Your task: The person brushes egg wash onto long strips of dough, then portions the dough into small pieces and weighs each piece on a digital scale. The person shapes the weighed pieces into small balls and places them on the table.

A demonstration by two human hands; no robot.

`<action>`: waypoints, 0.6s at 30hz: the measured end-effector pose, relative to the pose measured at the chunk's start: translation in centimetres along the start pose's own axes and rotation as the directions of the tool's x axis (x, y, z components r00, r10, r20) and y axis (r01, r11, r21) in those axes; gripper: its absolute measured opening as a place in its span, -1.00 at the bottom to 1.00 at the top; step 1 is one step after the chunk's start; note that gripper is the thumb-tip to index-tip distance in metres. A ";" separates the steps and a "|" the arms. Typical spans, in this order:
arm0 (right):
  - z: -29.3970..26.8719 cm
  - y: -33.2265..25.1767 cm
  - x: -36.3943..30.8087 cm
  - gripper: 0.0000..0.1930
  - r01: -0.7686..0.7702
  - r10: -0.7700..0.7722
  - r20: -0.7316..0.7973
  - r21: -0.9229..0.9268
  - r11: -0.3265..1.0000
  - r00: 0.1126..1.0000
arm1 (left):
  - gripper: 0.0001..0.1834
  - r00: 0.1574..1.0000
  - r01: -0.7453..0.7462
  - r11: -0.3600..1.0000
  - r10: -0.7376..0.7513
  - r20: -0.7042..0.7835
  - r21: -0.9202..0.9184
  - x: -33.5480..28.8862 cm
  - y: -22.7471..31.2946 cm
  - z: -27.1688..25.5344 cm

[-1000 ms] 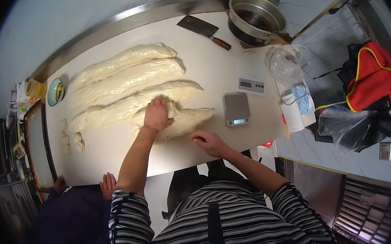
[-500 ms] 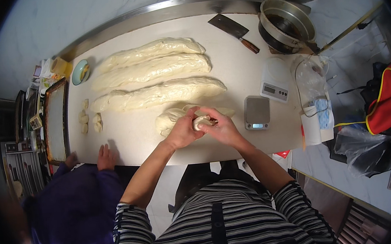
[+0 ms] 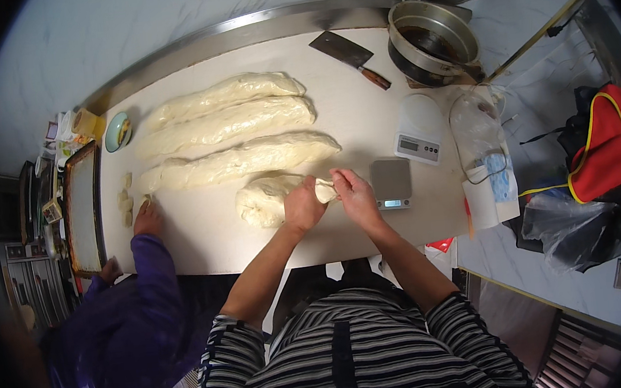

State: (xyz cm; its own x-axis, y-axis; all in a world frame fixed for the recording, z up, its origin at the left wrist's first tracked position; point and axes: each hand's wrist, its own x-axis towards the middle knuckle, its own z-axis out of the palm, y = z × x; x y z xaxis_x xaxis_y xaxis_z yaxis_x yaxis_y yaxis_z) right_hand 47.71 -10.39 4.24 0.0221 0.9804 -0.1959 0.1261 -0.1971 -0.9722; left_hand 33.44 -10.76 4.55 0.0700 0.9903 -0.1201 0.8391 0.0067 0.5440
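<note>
Between my two hands stretches a small piece of dough [image 3: 326, 190]. My left hand [image 3: 304, 206] grips its left end, beside a thick lump of dough [image 3: 259, 201] on the table. At the piece's right end, my right hand [image 3: 355, 196] pinches the dough with thumb and fingers. A grey digital scale [image 3: 391, 179] with a lit display stands just right of my right hand. Three long, glossy dough rolls lie farther back; the nearest dough roll [image 3: 240, 160] is just behind the lump.
At the left, a person in a purple sleeve [image 3: 153, 255] reaches a hand [image 3: 148, 219] to small dough pieces [image 3: 126, 200] near a tray [image 3: 85, 208]. A bowl [image 3: 118, 132], a cleaver [image 3: 342, 48], a pot [image 3: 433, 41] and a white scale [image 3: 418, 133] stand around the table.
My hands have drawn apart, stretching the dough piece between them; my right hand moved right relative to the lump. The other person's hand moved to the small dough pieces. The whole view shifted slightly.
</note>
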 end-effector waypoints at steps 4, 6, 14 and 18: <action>1.3 0.6 0.4 -0.55 -0.150 0.146 -0.068 -0.054 0.987 0.987 | -0.64 0.999 0.024 1.000 -0.024 -0.029 -0.017 -0.9 2.2 1.3; 2.2 1.3 0.3 -0.53 -0.109 0.078 -0.158 -0.201 0.973 0.984 | -0.68 0.996 -0.063 0.997 0.061 -0.061 -0.040 -1.1 3.0 1.9; -0.3 1.8 0.4 -0.64 -0.004 -0.054 -0.172 -0.322 0.947 0.984 | -0.70 0.995 -0.050 0.998 0.046 0.084 0.042 -0.6 4.4 3.4; -2.0 0.7 0.3 -0.70 0.020 -0.071 -0.147 -0.322 0.947 0.987 | -0.72 0.980 -0.056 0.994 0.036 0.194 0.097 0.0 5.8 2.9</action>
State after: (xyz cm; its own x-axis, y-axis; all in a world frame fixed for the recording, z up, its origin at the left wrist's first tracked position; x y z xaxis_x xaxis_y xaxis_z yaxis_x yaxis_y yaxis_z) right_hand 49.82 -10.23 3.80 0.1589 0.9817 -0.1054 0.4392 -0.1658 -0.8830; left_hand 39.92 -11.11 5.30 0.2035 0.9440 -0.2596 0.8822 -0.0618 0.4668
